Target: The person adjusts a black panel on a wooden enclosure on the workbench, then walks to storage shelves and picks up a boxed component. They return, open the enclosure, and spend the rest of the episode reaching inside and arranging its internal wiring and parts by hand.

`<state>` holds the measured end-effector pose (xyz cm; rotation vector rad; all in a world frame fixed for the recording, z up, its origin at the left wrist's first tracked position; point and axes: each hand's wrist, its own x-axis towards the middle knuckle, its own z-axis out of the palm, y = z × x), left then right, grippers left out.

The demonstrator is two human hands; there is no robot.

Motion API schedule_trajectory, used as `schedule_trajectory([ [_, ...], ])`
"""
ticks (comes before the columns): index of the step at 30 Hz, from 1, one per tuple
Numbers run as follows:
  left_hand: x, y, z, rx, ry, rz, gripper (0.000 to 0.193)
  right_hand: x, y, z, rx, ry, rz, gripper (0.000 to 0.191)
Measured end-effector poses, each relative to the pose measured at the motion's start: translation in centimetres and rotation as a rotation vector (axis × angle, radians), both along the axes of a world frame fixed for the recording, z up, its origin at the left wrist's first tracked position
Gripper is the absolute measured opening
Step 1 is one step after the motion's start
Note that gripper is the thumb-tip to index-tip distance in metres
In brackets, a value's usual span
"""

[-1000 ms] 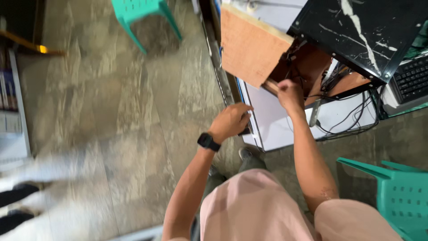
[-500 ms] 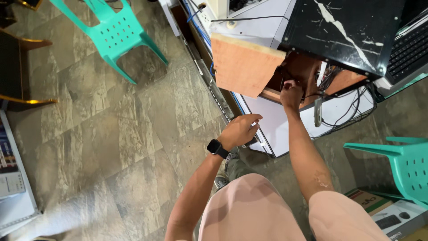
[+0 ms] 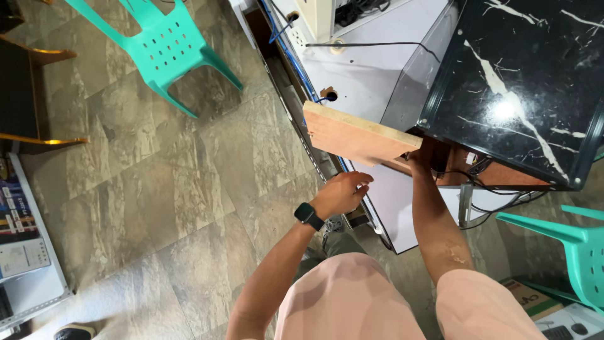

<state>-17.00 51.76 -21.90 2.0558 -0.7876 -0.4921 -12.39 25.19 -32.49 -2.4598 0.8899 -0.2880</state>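
Left hand with loosely curled, empty fingers just below the flat orange-brown wooden board; right hand hidden under it, grip not discernible.

The right hand is mostly hidden beneath the wooden board, its grip unreadable. Beside that board, the black marble table is cut off by the frame's edge.
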Motion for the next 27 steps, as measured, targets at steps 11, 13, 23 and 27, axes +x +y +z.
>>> schedule_trajectory([
  [11,0.5,-4.6,-1.0,-0.248,0.015,-0.080,0.024,-6.4,2.0,2.6,0.030,-0.701,-0.077,0.010],
  [13,0.7,-4.9,-1.1,-0.293,0.073,-0.070,0.025,-8.8,3.7,3.4,0.052,-0.741,-0.049,0.009],
  [23,1.5,0.7,-3.4,-0.432,0.088,-0.033,0.024,-12.0,16.5,3.5,0.285,-0.659,0.068,0.007],
  [27,5.4,7.5,-3.6,-0.395,0.169,0.037,0.025,-8.3,23.8,4.1,0.377,-0.693,0.038,0.015],
])
